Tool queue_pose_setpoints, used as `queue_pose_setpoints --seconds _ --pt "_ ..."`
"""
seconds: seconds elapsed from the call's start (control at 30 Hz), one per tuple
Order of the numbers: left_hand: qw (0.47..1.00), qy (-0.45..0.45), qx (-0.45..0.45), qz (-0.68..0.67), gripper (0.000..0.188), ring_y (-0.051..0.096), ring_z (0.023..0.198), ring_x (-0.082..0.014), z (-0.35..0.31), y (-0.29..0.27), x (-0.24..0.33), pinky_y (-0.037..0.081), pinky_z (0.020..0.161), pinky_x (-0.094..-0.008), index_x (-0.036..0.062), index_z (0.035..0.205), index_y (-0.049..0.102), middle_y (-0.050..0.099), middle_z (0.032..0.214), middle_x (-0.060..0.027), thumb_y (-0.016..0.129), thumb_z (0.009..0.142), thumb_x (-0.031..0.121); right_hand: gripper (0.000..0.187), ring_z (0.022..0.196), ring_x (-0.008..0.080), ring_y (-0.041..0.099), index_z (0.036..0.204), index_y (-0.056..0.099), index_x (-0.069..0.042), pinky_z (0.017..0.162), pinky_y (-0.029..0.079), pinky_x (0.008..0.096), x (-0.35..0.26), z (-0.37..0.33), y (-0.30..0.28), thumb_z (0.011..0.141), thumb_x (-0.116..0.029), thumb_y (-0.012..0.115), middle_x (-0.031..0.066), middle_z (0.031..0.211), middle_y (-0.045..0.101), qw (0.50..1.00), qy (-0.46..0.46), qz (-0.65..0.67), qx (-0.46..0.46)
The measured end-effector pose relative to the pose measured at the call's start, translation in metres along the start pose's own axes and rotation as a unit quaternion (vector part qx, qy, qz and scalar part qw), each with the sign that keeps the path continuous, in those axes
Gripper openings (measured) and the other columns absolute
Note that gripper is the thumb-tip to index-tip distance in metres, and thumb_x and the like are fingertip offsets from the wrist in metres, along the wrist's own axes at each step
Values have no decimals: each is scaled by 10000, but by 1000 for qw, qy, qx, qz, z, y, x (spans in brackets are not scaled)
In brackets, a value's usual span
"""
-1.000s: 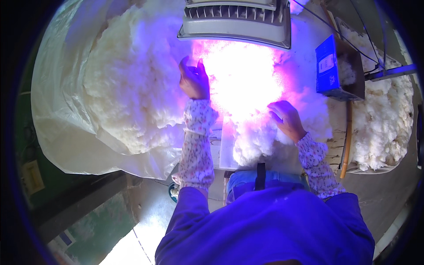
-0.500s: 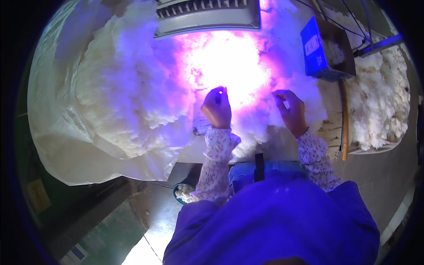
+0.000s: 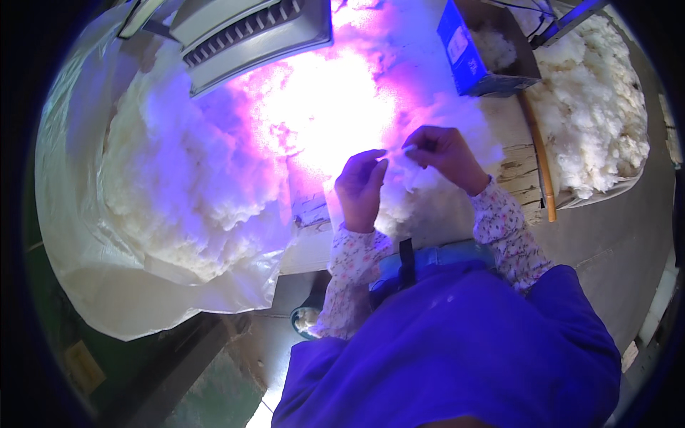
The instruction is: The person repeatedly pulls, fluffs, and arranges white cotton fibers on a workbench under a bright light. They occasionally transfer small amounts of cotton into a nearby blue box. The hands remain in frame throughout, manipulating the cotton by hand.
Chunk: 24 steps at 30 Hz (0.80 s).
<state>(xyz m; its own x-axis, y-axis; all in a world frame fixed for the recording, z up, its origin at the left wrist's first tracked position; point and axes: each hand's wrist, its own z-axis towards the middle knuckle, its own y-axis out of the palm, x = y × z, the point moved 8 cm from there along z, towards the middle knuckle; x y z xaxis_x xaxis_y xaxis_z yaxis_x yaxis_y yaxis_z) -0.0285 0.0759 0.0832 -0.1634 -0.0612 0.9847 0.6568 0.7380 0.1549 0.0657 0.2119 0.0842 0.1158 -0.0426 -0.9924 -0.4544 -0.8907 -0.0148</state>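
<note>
My left hand (image 3: 360, 191) is closed in a pinch, thumb against forefinger, over the brightly lit table. Close by on its right, my right hand (image 3: 448, 157) is pinched too, with its fingertips pointing at the left ones. A small pale wisp of white fibre (image 3: 408, 148) shows at the right fingertips and seems to reach across to the left ones. Glare blurs its exact ends. Below the hands lies loose white fluffy fibre (image 3: 428, 210), like cotton or wool, at the table's near edge.
A lamp (image 3: 257, 39) throws glaring white-violet light on the table. To the left, a large fibre heap (image 3: 178, 185) lies on plastic sheeting (image 3: 78, 235). At right stand a blue box (image 3: 467, 60) with fibre inside, a wooden stick (image 3: 539, 157) and a full sack of fibre (image 3: 592, 107).
My right hand has moved left, so the two pinches nearly meet, with a wisp now visible there. The whole view has shifted, with the lamp and box further left.
</note>
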Motion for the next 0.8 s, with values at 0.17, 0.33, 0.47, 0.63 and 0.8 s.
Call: queue_pose_setpoints --seconds 0.17,0.33,0.47,0.63,0.8 --pt "999 -3 1 53 171 491 607 -40 1 -6 -10 393 538 -179 20 983 622 577 762 11 616 812 27 122 651 85 542 929 609 -1 593 460 217 -33 27 -126 818 -52 609 23 776 592 975 -63 43 207" --pt "988 -35 -39 148 167 525 638 -61 -3 2 -34 428 560 -199 45 959 641 591 791 -14 633 793 52 239 663 104 563 1060 587 -31 605 466 218 -40 40 -233 829 -92 599 32 819 610 926 -46 20 374" --pt "981 -32 -67 177 258 575 713 -112 -8 16 -46 487 618 -242 58 1039 618 600 910 -64 648 784 87 273 669 92 576 1081 584 -53 556 447 210 -18 6 -250 823 -139 609 32 828 620 923 15 -135 359" --pt "985 -124 -66 97 509 556 901 -165 -5 16 -69 483 716 -269 81 1265 445 537 1094 -98 644 797 108 243 625 111 594 1036 597 -62 513 450 231 98 -62 -225 812 -154 604 40 829 631 898 259 -260 242" --pt "978 -200 -35 46 820 495 1106 -240 16 16 -95 410 920 -366 54 1386 251 461 1233 -162 709 755 308 429 815 188 604 1107 519 9 600 491 325 172 -61 -124 741 -164 661 134 929 612 975 170 -11 141"
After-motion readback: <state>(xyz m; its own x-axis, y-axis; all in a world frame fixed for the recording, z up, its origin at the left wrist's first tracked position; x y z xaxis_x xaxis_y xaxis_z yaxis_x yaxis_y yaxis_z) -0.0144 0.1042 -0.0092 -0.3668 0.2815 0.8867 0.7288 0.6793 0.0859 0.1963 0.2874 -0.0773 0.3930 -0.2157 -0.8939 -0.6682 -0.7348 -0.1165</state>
